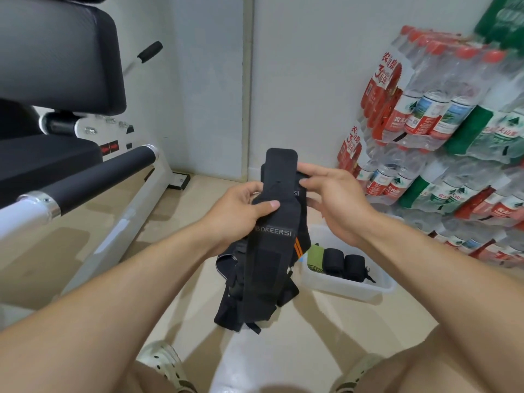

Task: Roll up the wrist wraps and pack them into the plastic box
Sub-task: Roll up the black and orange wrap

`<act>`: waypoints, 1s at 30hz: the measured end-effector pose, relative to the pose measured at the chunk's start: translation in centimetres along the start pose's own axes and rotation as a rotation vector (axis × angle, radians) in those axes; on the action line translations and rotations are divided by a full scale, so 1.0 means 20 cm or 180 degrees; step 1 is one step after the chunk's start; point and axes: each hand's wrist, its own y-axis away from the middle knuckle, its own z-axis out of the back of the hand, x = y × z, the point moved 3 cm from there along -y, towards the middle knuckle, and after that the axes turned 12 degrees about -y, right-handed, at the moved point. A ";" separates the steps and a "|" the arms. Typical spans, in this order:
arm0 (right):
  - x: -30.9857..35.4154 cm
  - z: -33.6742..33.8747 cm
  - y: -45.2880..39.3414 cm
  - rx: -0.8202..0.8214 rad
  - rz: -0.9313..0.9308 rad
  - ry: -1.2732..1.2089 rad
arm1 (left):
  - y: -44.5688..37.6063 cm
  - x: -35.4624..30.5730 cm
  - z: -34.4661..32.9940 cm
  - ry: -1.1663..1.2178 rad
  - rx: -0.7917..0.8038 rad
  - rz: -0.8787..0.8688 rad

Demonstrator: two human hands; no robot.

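Mid-task, seen from my head cam: I hold a black wrap (272,222) up over the floor, left hand (241,214) gripping it w/ thumb across the front, right hand (331,199) pinching its upper edge near the top flap. Both hands are closed on the wrap, neither wide. Its tail hangs down toward a loose pile of more wraps (249,296) on the floor. I judge it light, soft and floppy – woven elastic that sags wherever it isn't held, so the end is the place to take hold and start the roll, keeping tension or it springs loose. The box (348,287), translucent plastic, sits on the floor just right of the pile w/ three rolls (334,260) already in – one green, two black. Pale tile floor (175,279), a bit glossy; gym bench (71,154) at left, stacked packs of bottled water (442,131) along the right wall.
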 end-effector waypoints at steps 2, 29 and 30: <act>0.01 -0.03 0.02 0.0071 0.0008 -0.0164 | -0.01 0.01 0.00 -0.0106 0.0036 -0.0025; -0.14 -0.01 0.03 0.0423 -0.0548 0.0546 | -0.05 -0.02 0.18 0.0812 -0.1628 0.0313; -0.14 -0.03 0.04 0.0417 -0.0538 0.0463 | -0.05 -0.01 0.18 0.0907 -0.1663 0.0375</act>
